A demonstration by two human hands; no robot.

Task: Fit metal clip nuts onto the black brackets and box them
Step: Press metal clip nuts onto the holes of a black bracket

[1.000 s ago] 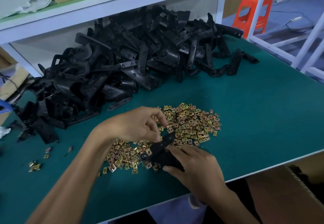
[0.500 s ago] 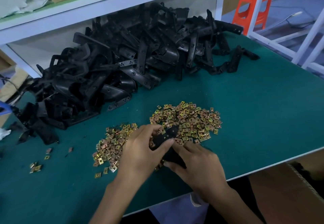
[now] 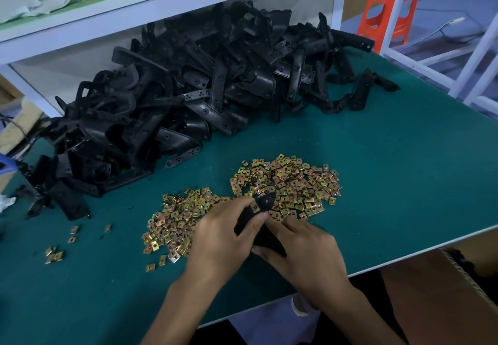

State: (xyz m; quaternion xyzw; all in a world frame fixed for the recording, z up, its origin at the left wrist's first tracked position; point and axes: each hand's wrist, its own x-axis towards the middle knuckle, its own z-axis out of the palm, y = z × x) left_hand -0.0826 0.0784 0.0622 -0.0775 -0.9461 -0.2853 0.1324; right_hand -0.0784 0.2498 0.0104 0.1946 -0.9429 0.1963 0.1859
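Both hands hold one black bracket (image 3: 265, 204) just above the green table, near its front edge. My right hand (image 3: 301, 253) grips the bracket's lower part from the right. My left hand (image 3: 223, 239) pinches a gold clip nut (image 3: 254, 208) against the bracket's upper arm. A spread of loose gold clip nuts (image 3: 291, 182) lies right behind the hands, with a second patch (image 3: 175, 218) to the left. A big heap of black brackets (image 3: 188, 96) fills the back of the table.
A few stray clip nuts (image 3: 55, 254) lie at the front left. An open cardboard box (image 3: 444, 290) stands below the table's front right edge. A white shelf (image 3: 161, 2) overhangs the bracket heap. An orange stool (image 3: 390, 13) and white frames stand to the right.
My left hand came down off the clip nut spread and closed in on the bracket from the left, pressing a nut onto it. My right hand has kept its hold.
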